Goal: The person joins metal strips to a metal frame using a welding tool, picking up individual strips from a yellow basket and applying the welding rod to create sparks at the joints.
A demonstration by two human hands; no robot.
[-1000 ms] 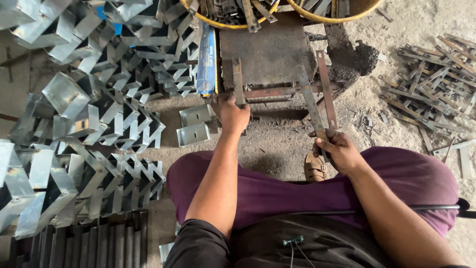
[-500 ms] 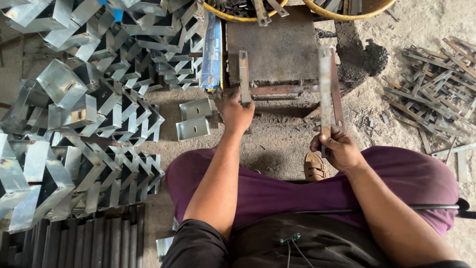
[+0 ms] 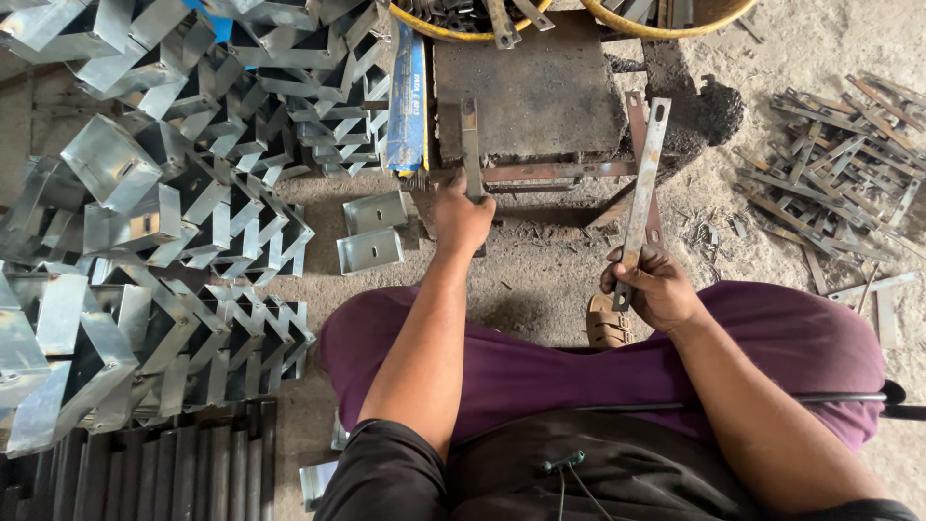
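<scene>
My left hand [image 3: 461,218] grips the near end of a flat metal strip [image 3: 470,140] that lies upright across a rusty flat bar [image 3: 550,172] at the front of a grey stone block [image 3: 531,92]. My right hand [image 3: 654,286] holds a second, longer flat metal strip [image 3: 644,183] by its lower end, raised and tilted slightly right, with a hole near its top. I sit on the ground in purple trousers [image 3: 540,357].
A large heap of folded shiny sheet-metal brackets [image 3: 164,193] fills the left side. Two flat plates [image 3: 371,232] lie near my left hand. A blue box [image 3: 407,96] stands beside the block. Loose metal strips [image 3: 830,174] are piled at right. Yellow-rimmed baskets [image 3: 463,24] sit beyond.
My right hand has lifted its strip off the block's right side and swung it more upright. My left hand stays on its strip at the block's front.
</scene>
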